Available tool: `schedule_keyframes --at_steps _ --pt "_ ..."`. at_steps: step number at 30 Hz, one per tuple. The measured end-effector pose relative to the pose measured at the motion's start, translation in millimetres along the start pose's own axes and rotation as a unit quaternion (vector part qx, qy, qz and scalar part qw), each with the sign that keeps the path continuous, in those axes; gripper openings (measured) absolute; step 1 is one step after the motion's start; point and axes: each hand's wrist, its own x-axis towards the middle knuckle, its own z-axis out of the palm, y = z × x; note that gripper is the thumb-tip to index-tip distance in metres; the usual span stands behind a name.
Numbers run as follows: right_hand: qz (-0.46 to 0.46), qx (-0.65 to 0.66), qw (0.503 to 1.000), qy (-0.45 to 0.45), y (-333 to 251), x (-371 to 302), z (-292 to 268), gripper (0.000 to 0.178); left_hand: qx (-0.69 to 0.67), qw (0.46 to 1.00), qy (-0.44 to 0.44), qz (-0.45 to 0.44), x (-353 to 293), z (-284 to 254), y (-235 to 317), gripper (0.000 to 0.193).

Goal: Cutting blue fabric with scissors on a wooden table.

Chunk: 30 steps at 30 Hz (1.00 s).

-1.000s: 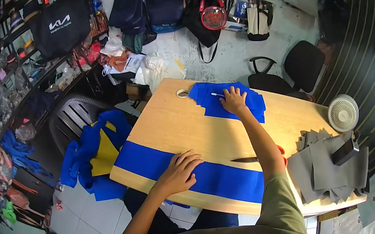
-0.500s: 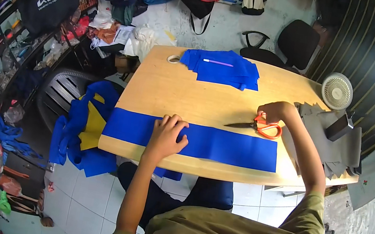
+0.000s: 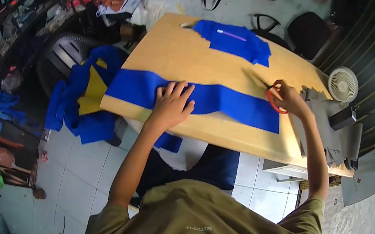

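A long strip of blue fabric (image 3: 243, 107) lies along the near edge of the wooden table (image 3: 169, 49), with a raised ripple near its middle. Spread over its left half, my left hand (image 3: 173, 101) presses down with the fingers apart. My right hand (image 3: 291, 100) is closed on the orange handles of a pair of scissors (image 3: 274, 98). The blades point to the far left, lifted above the table just beyond the strip. Some of the grip is hidden behind my fingers.
Blue fabric pieces (image 3: 239, 46) with a purple pen (image 3: 231, 35) lie at the table's far side, beside a tape roll (image 3: 186, 25). Grey fabric (image 3: 321, 119), a black box (image 3: 343, 118) and a white fan (image 3: 343, 84) occupy the right. Blue and yellow cloth (image 3: 89, 95) drapes over a chair at left.
My right hand has picked the scissors up off the table and swung their blades upward. The strip has rippled near its middle. The whole view has shifted.
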Motion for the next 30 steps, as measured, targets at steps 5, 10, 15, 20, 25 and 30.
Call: schedule_keyframes --at_steps 5,10,15,20,25,30 --pt "-0.026 0.100 0.973 0.205 -17.4 -33.6 -1.0 0.054 0.007 0.999 -0.036 -0.038 1.4 -2.2 13.0 0.050" --pt "-0.018 0.492 0.830 0.261 -113.5 -86.9 31.3 0.067 0.022 0.998 -0.050 -0.035 3.9 -2.2 32.7 0.051" --pt "0.031 0.668 0.725 0.162 -178.9 -132.8 95.2 0.087 0.020 0.997 -0.063 -0.034 7.4 0.8 57.5 0.050" --pt "0.117 0.671 0.725 0.097 -217.6 -163.3 126.1 0.097 0.002 0.999 -0.044 -0.004 1.1 1.8 60.4 0.051" --pt "0.161 0.635 0.755 0.009 -231.2 -189.1 125.3 0.069 0.035 0.996 -0.050 0.070 -11.5 0.2 68.4 0.047" --pt "0.185 0.627 0.756 -0.040 -242.3 -195.6 121.5 0.070 -0.015 0.992 -0.106 0.067 -4.1 6.1 86.4 0.047"
